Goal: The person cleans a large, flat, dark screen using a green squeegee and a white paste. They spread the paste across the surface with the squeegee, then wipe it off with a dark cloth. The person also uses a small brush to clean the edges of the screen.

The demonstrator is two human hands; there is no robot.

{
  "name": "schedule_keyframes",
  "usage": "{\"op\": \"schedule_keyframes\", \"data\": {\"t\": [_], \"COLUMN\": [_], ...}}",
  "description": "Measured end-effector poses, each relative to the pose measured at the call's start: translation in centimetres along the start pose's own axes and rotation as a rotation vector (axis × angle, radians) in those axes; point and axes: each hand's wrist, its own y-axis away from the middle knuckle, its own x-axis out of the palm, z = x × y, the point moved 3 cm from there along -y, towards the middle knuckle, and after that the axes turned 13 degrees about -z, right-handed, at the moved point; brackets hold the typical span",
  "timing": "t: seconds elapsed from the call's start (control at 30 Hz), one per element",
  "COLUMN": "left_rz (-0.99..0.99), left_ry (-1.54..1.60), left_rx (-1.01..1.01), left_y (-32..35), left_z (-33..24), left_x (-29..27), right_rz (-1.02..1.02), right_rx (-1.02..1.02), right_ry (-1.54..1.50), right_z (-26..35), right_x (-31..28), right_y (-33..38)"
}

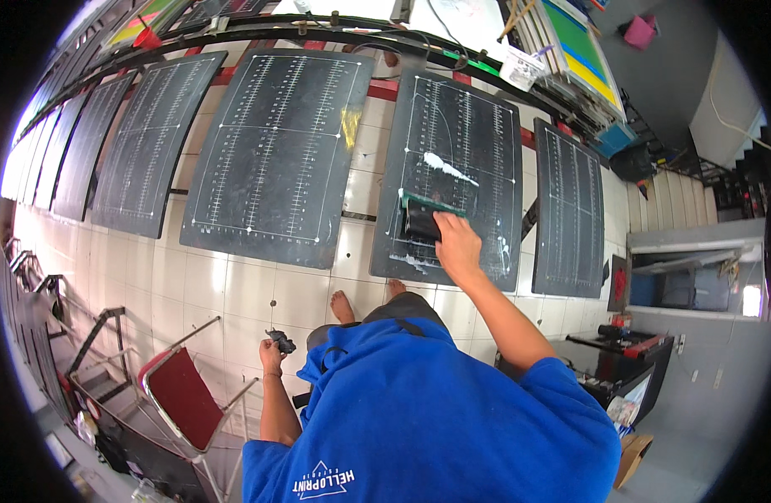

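My right hand (458, 247) grips a black squeegee (422, 221) with a green edge along its far side. The squeegee rests on a dark printing board (494, 142) that bears white ruled marks. Just beyond its green edge lies a streak of white paste (449, 168), and fainter white smears (413, 261) mark the board's near part. Low at my left side, my left hand (270, 356) is closed on a crumpled dark wad (281, 340); whether it is cloth or plastic I cannot tell.
Similar dark boards stand in a row, one to the left (259, 168) with a yellow patch, another to the right (570, 210). A red chair (182, 396) is behind on the left. Stacked screen frames (582, 54) and a white bucket (521, 69) sit at the far right.
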Motion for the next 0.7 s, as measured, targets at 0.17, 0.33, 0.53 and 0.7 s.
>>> {"op": "schedule_keyframes", "data": {"t": [0.17,0.33,0.53,0.7], "left_rz": [-0.042,-0.07,-0.191,-0.247], "left_ry": [0.043,0.053,0.232,0.147], "left_rx": [-0.04,-0.028,-0.046,0.012], "left_y": [4.6,10.6,15.4,19.5], "left_z": [2.2,3.3,6.1,6.9], "left_x": [2.5,5.4,7.2,8.9], "right_rz": [-0.08,-0.062,-0.011,-0.123], "right_rx": [0.043,0.076,-0.187,0.031], "right_ry": [0.124,0.116,-0.101,0.111], "right_z": [-6.7,-11.2,-12.1,-18.6], "right_x": [0.8,2.1,-1.5,0.8], "right_y": [-6.5,-10.3,-2.0,-10.9]}}
